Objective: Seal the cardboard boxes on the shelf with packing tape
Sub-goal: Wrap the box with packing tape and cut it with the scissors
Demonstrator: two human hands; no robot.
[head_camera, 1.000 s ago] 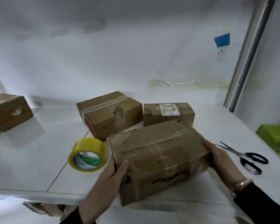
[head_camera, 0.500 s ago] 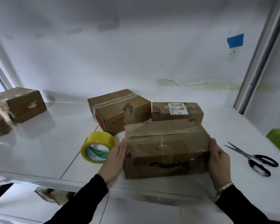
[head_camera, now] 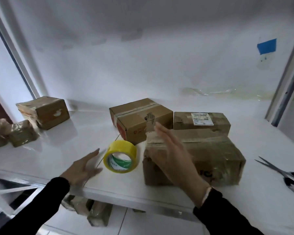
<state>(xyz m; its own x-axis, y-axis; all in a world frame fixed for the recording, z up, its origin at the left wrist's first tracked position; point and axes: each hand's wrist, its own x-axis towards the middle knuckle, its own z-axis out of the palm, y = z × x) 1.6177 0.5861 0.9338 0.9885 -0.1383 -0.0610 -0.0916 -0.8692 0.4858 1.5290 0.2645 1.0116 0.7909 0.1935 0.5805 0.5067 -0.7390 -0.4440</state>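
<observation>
**Inspector:** Head view. State the position of the tape against each grip.

**Assistant:** The yellow tape roll (head_camera: 120,156) stands on edge on the white shelf (head_camera: 46,155), its open core facing the camera. The left hand (head_camera: 82,168) is just to its left, palm down, grip wide and empty, fingertips near the roll; whether they touch it is lost in motion blur.

**Inspector:** And the right?

**Assistant:** The right hand (head_camera: 172,155) is raised in front of the large front box (head_camera: 215,158), fingers straight and together, grip wide, holding nothing. It sits to the right of the roll and apart from it. Whether it touches the box cannot be told.

**Inspector:** Location of the boxes.

**Assistant:** The large front box rests near the shelf's front edge, just right of the roll, its surface glossy with clear tape. Behind it stand a taped box with a torn patch (head_camera: 141,119) and a flat box with a white label (head_camera: 202,120), side by side. Far left, one more box (head_camera: 44,111) and some wrapped parcels (head_camera: 8,134).

**Inspector:** Other items?

**Assistant:** Scissors (head_camera: 285,175) lie on the shelf right of the front box, well apart from both hands. More wrapped parcels (head_camera: 90,209) show below the shelf.
</observation>
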